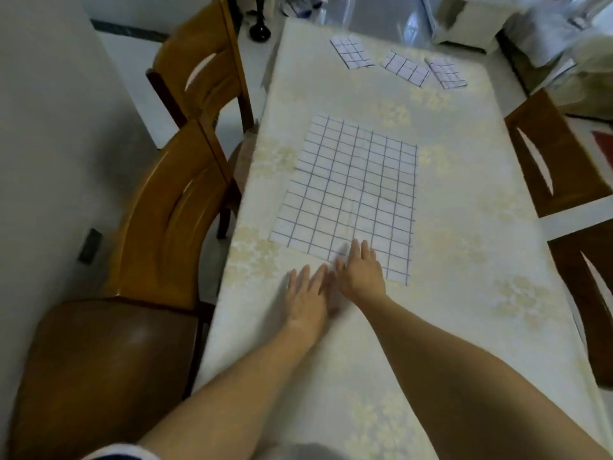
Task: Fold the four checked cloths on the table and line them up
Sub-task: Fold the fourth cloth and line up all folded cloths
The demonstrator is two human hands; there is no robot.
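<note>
1. Table [464, 260]: long, covered with a pale cloth bearing a faint yellow floral print; it ran from the viewer to the far end of the room.

2. Wooden chairs, four. Two stood along the left side, the near one [159, 227] with a dark brown seat and the far one [205, 68] behind it. Two more, a far one [557, 154] and a near one [587, 293], stood along the right side, only partly in view.

3. Unfolded checked cloth [355, 187]: white with a dark grid, spread flat in the middle of the table, one near corner pointing toward the right side.

4. Right hand [361, 273]: flat, fingers straight and slightly spread, lying across the near edge of the unfolded cloth and gripping nothing.

5. Left hand [306, 293]: flat on the table covering just beside the right hand, fingers straight, holding nothing. Its fingertips were blurred and lay at or just short of the cloth's near edge.

6. Folded checked cloths, three: the left one [352, 52], the middle one [405, 68] and the right one [446, 72] lay in a rough row at the far end of the table, each turned at its own angle, the middle and right ones close together.
</note>
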